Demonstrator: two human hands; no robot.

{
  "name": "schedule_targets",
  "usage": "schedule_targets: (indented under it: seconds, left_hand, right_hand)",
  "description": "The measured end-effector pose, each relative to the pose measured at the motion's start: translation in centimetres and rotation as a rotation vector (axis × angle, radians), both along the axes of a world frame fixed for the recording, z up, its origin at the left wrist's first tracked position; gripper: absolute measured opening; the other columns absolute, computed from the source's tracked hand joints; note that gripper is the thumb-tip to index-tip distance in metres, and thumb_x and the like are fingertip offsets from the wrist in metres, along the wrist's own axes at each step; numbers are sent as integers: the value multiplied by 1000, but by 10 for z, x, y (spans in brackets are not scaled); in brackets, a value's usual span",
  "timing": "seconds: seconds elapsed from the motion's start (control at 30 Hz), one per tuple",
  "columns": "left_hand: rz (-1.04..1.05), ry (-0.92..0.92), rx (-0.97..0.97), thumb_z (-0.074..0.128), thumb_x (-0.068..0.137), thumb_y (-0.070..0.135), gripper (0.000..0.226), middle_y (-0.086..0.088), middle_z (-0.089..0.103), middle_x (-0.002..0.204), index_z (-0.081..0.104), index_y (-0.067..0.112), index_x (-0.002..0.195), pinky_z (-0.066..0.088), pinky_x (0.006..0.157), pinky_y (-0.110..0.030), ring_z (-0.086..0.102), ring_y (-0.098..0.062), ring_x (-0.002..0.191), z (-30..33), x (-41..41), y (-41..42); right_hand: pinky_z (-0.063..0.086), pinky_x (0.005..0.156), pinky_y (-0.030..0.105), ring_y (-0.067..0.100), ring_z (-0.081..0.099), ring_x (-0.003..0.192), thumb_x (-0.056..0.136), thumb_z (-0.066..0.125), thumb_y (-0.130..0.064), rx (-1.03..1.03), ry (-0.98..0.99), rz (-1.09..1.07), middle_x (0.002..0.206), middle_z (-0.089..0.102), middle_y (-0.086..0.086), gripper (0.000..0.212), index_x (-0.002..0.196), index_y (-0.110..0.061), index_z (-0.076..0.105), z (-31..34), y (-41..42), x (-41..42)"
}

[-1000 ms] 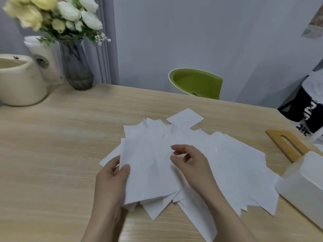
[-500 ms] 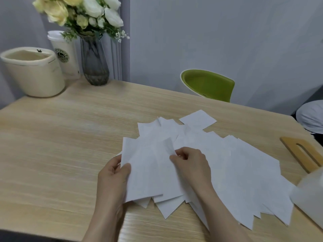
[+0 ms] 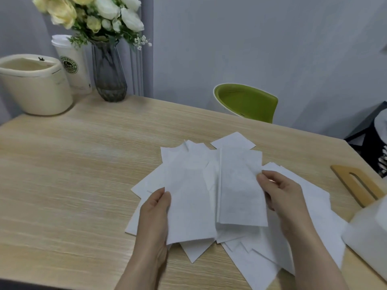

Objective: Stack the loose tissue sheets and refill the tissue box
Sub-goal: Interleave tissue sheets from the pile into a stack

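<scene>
The loose tissue sheets (image 3: 236, 208) lie fanned in an overlapping spread on the pale wooden worktop (image 3: 69, 174), near its front-right part. One folded sheet (image 3: 240, 185) is raised above the spread, standing roughly upright on its long side, and the right hand (image 3: 280, 195) pinches its right edge between thumb and curled fingers (image 3: 263, 178). Beside it, the left hand (image 3: 156, 214) holds a broader sheet (image 3: 188, 201) by its left edge, thumb on top and the other digits tucked underneath. The two held sheets overlap slightly in the middle.

At the right edge of the view stands the white tissue box (image 3: 368, 233), partly cut off by the frame, touching the outermost sheets. Just behind it on the worktop lies a wooden lid (image 3: 358, 185) with a long slot in it.

At the far left corner of the worktop sit a cream-coloured pot (image 3: 35, 86), a white paper cup (image 3: 73, 65) with a green logo, and a grey glass vase (image 3: 109, 74) holding yellow and white flowers (image 3: 94, 13). A green chair (image 3: 247, 101) stands beyond the far edge, against a grey wall.
</scene>
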State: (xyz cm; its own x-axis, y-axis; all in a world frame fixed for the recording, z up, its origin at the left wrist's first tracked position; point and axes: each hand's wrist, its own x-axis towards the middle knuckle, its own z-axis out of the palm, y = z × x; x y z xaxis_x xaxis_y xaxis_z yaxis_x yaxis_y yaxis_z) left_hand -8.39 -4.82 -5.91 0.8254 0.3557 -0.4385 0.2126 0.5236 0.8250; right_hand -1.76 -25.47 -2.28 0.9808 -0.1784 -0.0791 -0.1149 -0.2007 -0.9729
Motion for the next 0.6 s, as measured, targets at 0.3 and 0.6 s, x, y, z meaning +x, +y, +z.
schedule_targets:
  seconds: [0.3, 0.6]
  left_hand:
    - [-71, 20, 44, 50, 99, 16, 21, -3, 76, 94, 70, 14, 100, 52, 84, -39, 70, -23, 92, 3, 2, -13]
    - [-96, -2, 39, 48, 100, 17, 25, -1, 77, 90, 72, 14, 97, 53, 83, -39, 72, -19, 86, 7, -1, -11]
  right_hand:
    - [43, 54, 20, 11, 60, 53, 90, 64, -20, -19, 69, 189, 60, 68, 3, 9, 83, -18, 70, -9, 49, -19]
    - [45, 63, 28, 14, 64, 60, 91, 61, -23, -64, 62, 129, 68, 71, 8, 12, 82, -21, 68, -20, 64, -23]
